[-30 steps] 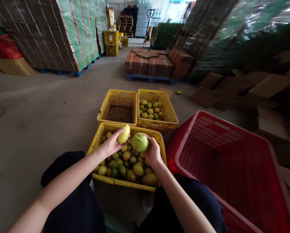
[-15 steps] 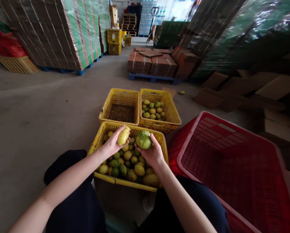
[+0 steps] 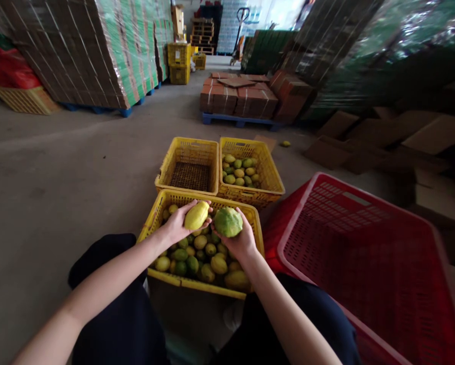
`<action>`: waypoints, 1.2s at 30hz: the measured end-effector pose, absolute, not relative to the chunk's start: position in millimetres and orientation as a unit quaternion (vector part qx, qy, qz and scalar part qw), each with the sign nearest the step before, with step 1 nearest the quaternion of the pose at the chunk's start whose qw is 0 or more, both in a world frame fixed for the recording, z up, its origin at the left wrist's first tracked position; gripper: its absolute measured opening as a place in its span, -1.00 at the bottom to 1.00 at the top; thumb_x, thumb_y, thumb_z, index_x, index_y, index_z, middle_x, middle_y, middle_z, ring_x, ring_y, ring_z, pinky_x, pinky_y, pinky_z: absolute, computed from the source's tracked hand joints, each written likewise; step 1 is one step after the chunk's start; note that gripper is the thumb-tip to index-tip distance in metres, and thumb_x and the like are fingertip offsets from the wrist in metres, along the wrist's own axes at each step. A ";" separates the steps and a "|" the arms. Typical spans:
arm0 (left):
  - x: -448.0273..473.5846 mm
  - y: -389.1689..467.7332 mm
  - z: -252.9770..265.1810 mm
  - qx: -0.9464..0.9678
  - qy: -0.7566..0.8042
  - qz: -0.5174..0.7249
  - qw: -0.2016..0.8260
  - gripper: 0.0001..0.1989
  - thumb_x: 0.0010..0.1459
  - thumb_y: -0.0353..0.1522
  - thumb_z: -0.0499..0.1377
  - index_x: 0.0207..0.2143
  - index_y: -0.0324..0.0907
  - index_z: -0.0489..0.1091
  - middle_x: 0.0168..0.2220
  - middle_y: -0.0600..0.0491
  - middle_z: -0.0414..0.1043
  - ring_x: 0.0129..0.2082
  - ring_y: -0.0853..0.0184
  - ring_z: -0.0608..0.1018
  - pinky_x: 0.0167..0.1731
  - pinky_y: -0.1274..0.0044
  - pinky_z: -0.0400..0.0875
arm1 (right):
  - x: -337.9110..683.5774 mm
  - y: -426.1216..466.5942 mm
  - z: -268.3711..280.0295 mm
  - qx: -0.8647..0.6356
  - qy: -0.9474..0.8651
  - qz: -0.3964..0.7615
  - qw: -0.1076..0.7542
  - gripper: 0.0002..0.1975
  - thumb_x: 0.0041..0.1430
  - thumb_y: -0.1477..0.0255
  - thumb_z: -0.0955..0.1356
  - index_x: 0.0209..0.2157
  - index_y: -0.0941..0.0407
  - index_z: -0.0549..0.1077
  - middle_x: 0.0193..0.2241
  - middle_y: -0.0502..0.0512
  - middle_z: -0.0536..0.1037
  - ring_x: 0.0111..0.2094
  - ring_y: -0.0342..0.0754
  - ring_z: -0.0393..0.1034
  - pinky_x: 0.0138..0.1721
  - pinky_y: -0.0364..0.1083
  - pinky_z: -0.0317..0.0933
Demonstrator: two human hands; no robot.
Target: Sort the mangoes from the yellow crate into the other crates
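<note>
My left hand (image 3: 179,223) is closed around a yellow lemon (image 3: 197,215), its fingertips showing past the fruit's right side. In my right hand (image 3: 242,238) rests a larger, bumpy green lemon (image 3: 228,222), gripped between thumb and fingers. Both fruits are held side by side above the near yellow crate (image 3: 200,288), a small gap between them. Inside that crate lie many lemons (image 3: 200,242), some yellow, some green; my hands hide part of the pile.
Behind the near crate stand an empty yellow crate (image 3: 168,162) and another yellow crate (image 3: 271,170) partly filled with lemons. A large red crate (image 3: 299,223) is at my right. Flattened cardboard (image 3: 334,152) lies beyond it, and a loose lemon (image 3: 285,144) sits on the floor.
The yellow lemon in my left hand has turned and shifted slightly right. The green lemon has turned in my right hand and moved slightly right.
</note>
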State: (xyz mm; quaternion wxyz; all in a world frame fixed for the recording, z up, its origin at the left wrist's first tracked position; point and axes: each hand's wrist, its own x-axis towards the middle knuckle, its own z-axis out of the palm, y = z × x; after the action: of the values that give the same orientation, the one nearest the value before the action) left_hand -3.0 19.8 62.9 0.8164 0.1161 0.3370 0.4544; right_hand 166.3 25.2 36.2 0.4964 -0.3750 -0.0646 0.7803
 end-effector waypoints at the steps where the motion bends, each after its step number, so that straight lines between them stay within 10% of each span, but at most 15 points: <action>1: -3.0 19.4 63.3 0.114 0.330 0.459 0.817 -0.71 0.31 -0.35 0.00 -0.15 -0.32 0.47 -0.37 -0.06 0.54 -0.47 0.35 0.57 -0.47 0.55 0.51 | 166.0 25.6 34.8 -0.376 -0.061 0.779 0.498 -0.76 0.16 0.25 0.33 -0.48 0.09 0.47 -0.55 0.00 0.59 -0.49 -0.01 0.52 -0.40 0.00 0.45; 11: -3.1 22.7 62.3 0.049 0.422 0.523 0.739 -0.79 0.23 -0.36 0.13 -0.43 -0.28 0.45 -0.50 0.00 0.50 -0.57 0.43 0.52 -0.56 0.64 0.45 | 169.4 21.5 32.9 -0.373 -0.080 0.771 0.511 -0.87 0.06 0.31 0.42 -0.39 0.08 0.48 -0.48 -0.02 0.62 -0.47 -0.05 0.51 -0.37 -0.04 0.46; 27: -2.4 23.3 52.5 -0.014 0.383 0.499 0.777 -0.63 0.32 -0.27 -0.03 -0.25 -0.34 0.50 -0.54 -0.03 0.50 -0.56 0.37 0.54 -0.52 0.57 0.47 | 168.9 24.1 27.1 -0.342 -0.100 0.798 0.485 -0.81 0.10 0.27 0.40 -0.38 0.12 0.52 -0.48 0.06 0.62 -0.40 0.01 0.55 -0.32 -0.01 0.45; 36: -1.2 13.3 55.3 0.340 0.410 0.526 0.663 -0.60 0.14 -0.17 0.20 -0.59 -0.30 0.54 -0.66 -0.02 0.46 -0.65 0.41 0.46 -0.55 0.59 0.32 | 166.0 4.7 42.3 -0.350 -0.321 0.647 0.597 -0.80 0.01 0.27 0.39 -0.47 0.11 0.57 -0.45 0.09 0.59 -0.39 0.04 0.47 -0.28 -0.01 0.35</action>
State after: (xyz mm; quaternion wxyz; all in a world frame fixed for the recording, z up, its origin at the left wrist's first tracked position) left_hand -1.2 13.3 55.3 0.6630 0.3402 0.4100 0.5259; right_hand 166.0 4.7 42.3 0.5969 -0.3501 -0.3211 0.6466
